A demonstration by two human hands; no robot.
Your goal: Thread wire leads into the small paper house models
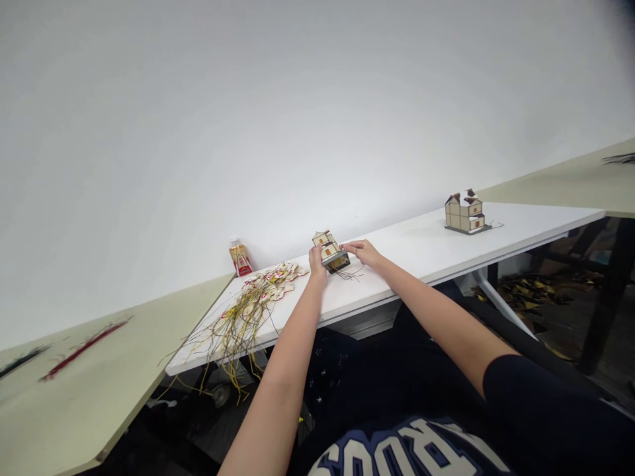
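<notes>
A small cream model house [330, 248] with a dark base is tilted over the white table [407, 246], its underside turned partly towards me. Fingers of my left hand [317, 259] are closed around its left side. At its right edge, my right hand [364, 251] has thumb and fingers pinched together; what they hold, if anything, is too small to make out. Thin dark wires [351, 274] hang from beneath the house. To the left lies a tangled heap of yellow and dark wires [251, 311] with small white and red tags at its upper end.
A second model house [464, 213] stands upright further right on the white table. A red and gold bottle [240, 258] with a white cap stands by the wall. On the left greenish table [59, 416] lies a bundle of red wires [84, 349]. Dark wires [619, 158] lie far right.
</notes>
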